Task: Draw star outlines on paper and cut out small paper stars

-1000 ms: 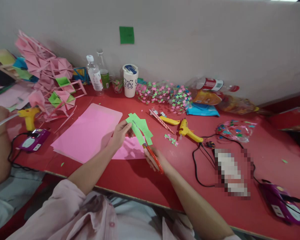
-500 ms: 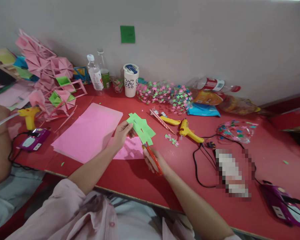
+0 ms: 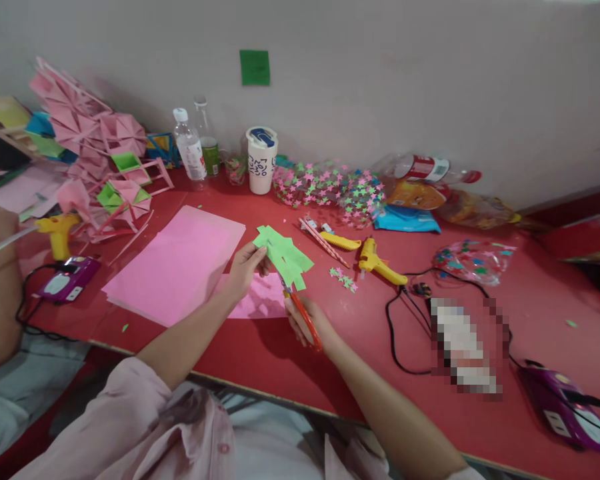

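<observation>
My left hand [image 3: 243, 268] pinches a jagged piece of green paper [image 3: 283, 254] and holds it up over the red table [image 3: 280, 353]. My right hand [image 3: 311, 323] grips red-handled scissors [image 3: 303, 313], whose blades meet the lower edge of the green paper. Under both hands lie pink paper sheets [image 3: 180, 267]. A few cut paper stars [image 3: 343, 279] rest just right of the green piece.
A yellow glue gun [image 3: 379, 263] with a black cord, a yellow utility knife [image 3: 337, 241] and a pile of paper stars [image 3: 330, 187] lie behind. A white cup [image 3: 261, 160], bottles [image 3: 190, 145], pink paper models [image 3: 95, 153] and purple boxes [image 3: 65, 280] ring the work area. Another person sits at the left edge.
The green paper has turned slightly in my left hand and the scissors have shifted a little along its edge. Both hands stay in nearly the same place.
</observation>
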`<state>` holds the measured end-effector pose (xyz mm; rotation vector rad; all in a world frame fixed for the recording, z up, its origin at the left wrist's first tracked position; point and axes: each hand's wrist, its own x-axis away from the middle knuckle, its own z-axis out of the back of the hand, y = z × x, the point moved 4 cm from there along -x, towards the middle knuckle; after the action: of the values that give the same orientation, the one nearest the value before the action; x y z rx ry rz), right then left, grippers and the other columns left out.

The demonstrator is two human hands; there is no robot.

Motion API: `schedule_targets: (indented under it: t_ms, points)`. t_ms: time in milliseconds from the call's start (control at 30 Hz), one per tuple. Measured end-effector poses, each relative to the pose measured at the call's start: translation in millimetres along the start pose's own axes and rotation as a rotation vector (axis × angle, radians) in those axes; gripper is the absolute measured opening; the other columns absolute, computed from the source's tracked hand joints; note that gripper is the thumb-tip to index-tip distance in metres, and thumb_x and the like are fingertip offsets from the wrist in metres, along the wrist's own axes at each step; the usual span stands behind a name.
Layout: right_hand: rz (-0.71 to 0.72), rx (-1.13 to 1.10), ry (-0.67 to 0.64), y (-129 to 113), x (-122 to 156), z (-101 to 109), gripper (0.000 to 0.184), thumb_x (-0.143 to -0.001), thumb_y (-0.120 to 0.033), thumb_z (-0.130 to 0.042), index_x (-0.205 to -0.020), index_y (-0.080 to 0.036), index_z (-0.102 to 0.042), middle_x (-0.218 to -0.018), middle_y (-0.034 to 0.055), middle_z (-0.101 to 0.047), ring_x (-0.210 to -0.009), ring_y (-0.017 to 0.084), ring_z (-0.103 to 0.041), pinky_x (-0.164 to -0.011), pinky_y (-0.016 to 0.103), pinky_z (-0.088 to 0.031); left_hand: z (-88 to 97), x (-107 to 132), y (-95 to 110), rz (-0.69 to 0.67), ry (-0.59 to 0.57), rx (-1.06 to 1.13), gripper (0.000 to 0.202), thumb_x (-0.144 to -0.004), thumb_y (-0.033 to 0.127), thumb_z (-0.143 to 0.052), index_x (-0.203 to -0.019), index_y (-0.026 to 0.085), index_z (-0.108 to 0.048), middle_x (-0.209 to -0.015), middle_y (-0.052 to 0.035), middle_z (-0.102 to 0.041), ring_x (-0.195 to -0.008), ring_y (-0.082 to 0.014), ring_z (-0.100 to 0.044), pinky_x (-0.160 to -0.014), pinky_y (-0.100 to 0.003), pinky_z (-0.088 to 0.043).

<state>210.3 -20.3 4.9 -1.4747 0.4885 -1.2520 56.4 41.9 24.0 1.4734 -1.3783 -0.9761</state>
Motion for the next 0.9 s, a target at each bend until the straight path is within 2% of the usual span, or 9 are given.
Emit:
schedule_targets:
  t_ms: [300, 633, 900]
  points:
    - [0.018, 0.014, 0.017, 0.5, -1.1, 1.0, 0.037, -0.083, -0.057, -0.045, -0.072, -0.022, -0.037, -0.034, -0.0111, -0.036, -0.023, 0.008, -0.034, -0.028, 0.020, -0.028, 0.8, -0.7, -1.3, -0.010, -0.009, 0.009, 0.033, -0.074, 0.047, -0.064, -0.065, 0.017, -0.052, -0.053, 0.0036, -0.056, -0.044, -0.0067, -0.049, -0.046, -0.022, -0.040]
    - [0.068, 0.043, -0.012, -4.4, -2.5, 15.2, 0.040, -0.082, -0.058, -0.048, -0.070, -0.022, -0.037, -0.037, -0.0103, -0.039, -0.026, 0.006, -0.035, -0.032, 0.020, -0.031, 6.3, -3.3, -2.1, -0.007, -0.048, -0.029, 0.029, -0.077, 0.042, -0.063, -0.066, 0.018, -0.053, -0.049, 0.0048, -0.052, -0.043, -0.0062, -0.047, -0.043, -0.020, -0.033]
    - [0.003, -0.008, -0.039, -8.9, -2.4, 18.8, 0.030, -0.082, -0.049, -0.051, -0.072, -0.022, -0.044, -0.033, -0.0086, -0.040, -0.023, 0.008, -0.036, -0.027, 0.020, -0.027, 7.5, -3.5, 1.7, -0.035, -0.083, -0.043, 0.026, -0.079, 0.039, -0.061, -0.065, 0.017, -0.054, -0.049, 0.0043, -0.052, -0.044, -0.0066, -0.047, -0.043, -0.020, -0.035]
